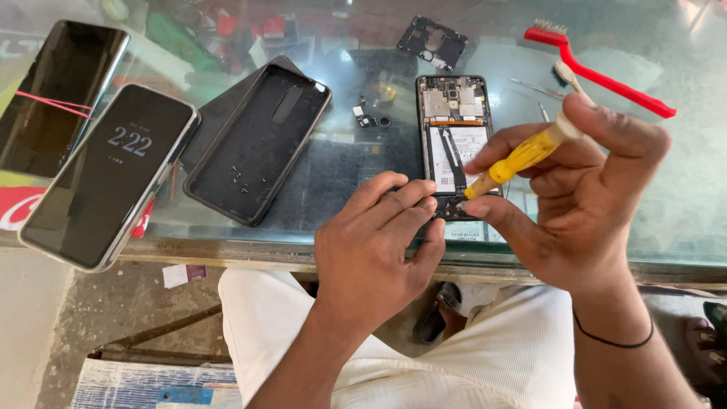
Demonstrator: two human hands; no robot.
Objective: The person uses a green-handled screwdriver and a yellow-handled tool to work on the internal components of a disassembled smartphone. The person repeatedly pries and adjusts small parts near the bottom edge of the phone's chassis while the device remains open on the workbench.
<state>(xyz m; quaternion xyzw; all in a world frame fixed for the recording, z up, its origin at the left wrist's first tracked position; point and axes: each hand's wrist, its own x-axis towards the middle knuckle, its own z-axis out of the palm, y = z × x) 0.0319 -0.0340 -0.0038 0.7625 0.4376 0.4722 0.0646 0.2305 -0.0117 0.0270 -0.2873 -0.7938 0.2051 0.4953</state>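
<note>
- Glass counter (681, 204) with coloured packets showing dimly under the pane; the person sits at its near edge, white-trousered knees below it.
- An opened phone (453, 136) lies face down on the glass just beyond the fingertips of both hands, its back already off, with circuit board, ribbon cables and a white-labelled battery bare.
- The right hand (579, 204) grasps a yellow-handled screwdriver (522, 157): thumb and forefinger pinch the shaft, the handle end rests under the curled upper fingers, and the tip sits at the phone's lower edge.
- The left hand (375, 246) holds nothing; its fingers are bent and pressed on the phone's bottom left corner, steadying it, almost touching the right thumb.
- By my judgement the stripping is well along: a black inner cover plate (433, 42) lies well beyond the fingers, and small loose parts (369, 115) sit just left of the phone. The battery and main board remain in place.
- A black phone case (257, 140) lies hollow side up, left of the left fingers.
- Further left lie two whole phones (106, 174), one with a lit screen, one crossed by a pink band; a red-and-white label peeks from beneath them.
- A red brush (598, 72) lies beyond the right hand.
</note>
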